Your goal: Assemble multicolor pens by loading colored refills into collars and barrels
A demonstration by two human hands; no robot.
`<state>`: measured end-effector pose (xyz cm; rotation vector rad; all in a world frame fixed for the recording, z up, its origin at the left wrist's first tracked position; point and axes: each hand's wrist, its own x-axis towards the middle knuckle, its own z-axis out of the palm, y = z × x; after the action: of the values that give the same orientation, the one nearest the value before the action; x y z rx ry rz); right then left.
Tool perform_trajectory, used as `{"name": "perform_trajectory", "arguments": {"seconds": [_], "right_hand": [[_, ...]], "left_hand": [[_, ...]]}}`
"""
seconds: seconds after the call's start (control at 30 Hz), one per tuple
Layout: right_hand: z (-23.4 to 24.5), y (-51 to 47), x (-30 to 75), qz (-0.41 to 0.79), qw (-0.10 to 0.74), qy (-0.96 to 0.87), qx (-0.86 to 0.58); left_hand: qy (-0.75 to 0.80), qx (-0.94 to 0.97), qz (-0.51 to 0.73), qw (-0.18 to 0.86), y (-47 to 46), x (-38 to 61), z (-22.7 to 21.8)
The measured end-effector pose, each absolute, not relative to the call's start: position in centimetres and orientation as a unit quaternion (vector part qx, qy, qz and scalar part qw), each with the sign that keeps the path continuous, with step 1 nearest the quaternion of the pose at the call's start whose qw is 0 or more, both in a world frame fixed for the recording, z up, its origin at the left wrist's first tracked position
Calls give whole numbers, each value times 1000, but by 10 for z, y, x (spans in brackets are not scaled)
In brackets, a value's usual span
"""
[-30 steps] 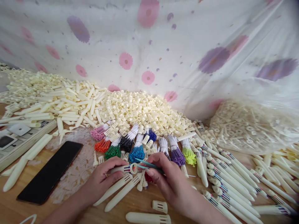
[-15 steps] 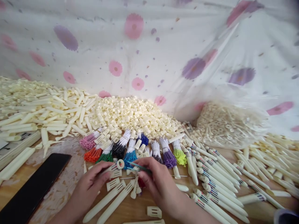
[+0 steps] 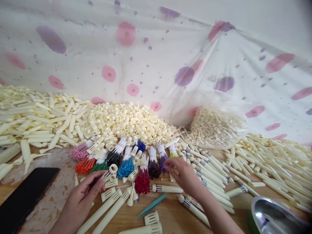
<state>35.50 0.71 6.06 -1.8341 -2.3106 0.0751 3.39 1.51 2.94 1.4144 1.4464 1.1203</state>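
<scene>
My left hand (image 3: 81, 195) is closed around a cream slotted pen part (image 3: 110, 171), its round open end facing up. My right hand (image 3: 184, 174) reaches over the purple refill bundle (image 3: 162, 155), fingers curled down onto its tips; what they grip is hidden. A teal refill (image 3: 151, 206) lies on the wooden table between my hands. Bundles of coloured refills stand in a row: pink (image 3: 78, 152), orange (image 3: 84, 165), green (image 3: 98, 165), black (image 3: 114, 156), blue (image 3: 126, 165), red (image 3: 142, 180) and dark purple (image 3: 154, 166).
Heaps of cream pen barrels (image 3: 36, 118) and slotted caps (image 3: 122, 122) lie at the back. A clear bag of small parts (image 3: 216, 128) sits right. Assembled pens (image 3: 212, 177) fan out at right. A black phone (image 3: 23, 198) lies left, a metal bowl (image 3: 273, 216) bottom right.
My right hand has let go of the teal refill, which now lies on the table, and has moved right to the purple bundle. The view has swung right; a metal bowl has come into sight.
</scene>
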Motion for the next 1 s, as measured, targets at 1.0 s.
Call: {"name": "perform_trajectory", "arguments": {"seconds": [1.0], "right_hand": [[23,49,422,-185,52,-930,-312]], "left_hand": [[583,592,407,380,10,42,24]]}}
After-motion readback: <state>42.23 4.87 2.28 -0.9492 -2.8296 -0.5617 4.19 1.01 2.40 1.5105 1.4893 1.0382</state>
